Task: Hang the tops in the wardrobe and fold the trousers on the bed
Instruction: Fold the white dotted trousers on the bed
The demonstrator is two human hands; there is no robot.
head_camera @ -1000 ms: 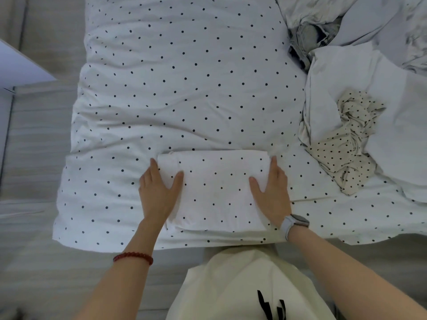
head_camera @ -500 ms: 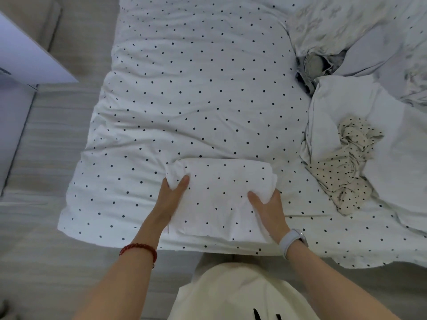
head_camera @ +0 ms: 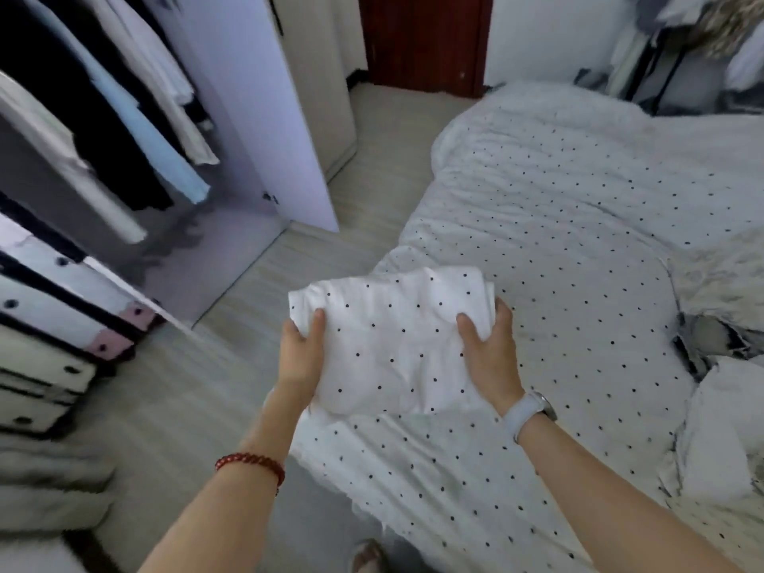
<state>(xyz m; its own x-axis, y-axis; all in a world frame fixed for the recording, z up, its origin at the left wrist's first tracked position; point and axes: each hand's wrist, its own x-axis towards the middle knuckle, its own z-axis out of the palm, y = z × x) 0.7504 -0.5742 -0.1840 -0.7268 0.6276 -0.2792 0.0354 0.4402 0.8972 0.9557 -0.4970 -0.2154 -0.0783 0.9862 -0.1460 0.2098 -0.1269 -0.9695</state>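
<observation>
Holding the folded trousers (head_camera: 399, 345) between both hands, the person stands at the corner of the bed (head_camera: 578, 250), with the open wardrobe (head_camera: 124, 159) off to their left. The left hand (head_camera: 299, 361) grips the bundle's left edge, thumb curled over the top; the right hand (head_camera: 490, 357) clasps the right edge the same way, thumb on top and fingers tucked underneath, out of sight. The bundle — white with small dark dots, much like the bedcover — looks raised off the bed and sits just above its near corner, partly out over the floor (head_camera: 256, 291).

The step in hand seems to be carrying the finished fold to wherever it should rest. To do that well, I'd say keep both hands level and the grip even, so the layers don't slide apart or sag in the middle. Supporting from beneath matters more than squeezing from above. When setting it down, lower it flat and let the underside land first, then draw the fingers out sideways so as not to drag a layer open.

More crumpled clothing (head_camera: 719, 428) lies at the bed's right side, well apart from the bundle. Tops already hang on the wardrobe rail — blurred here, so I can't make out details.
</observation>
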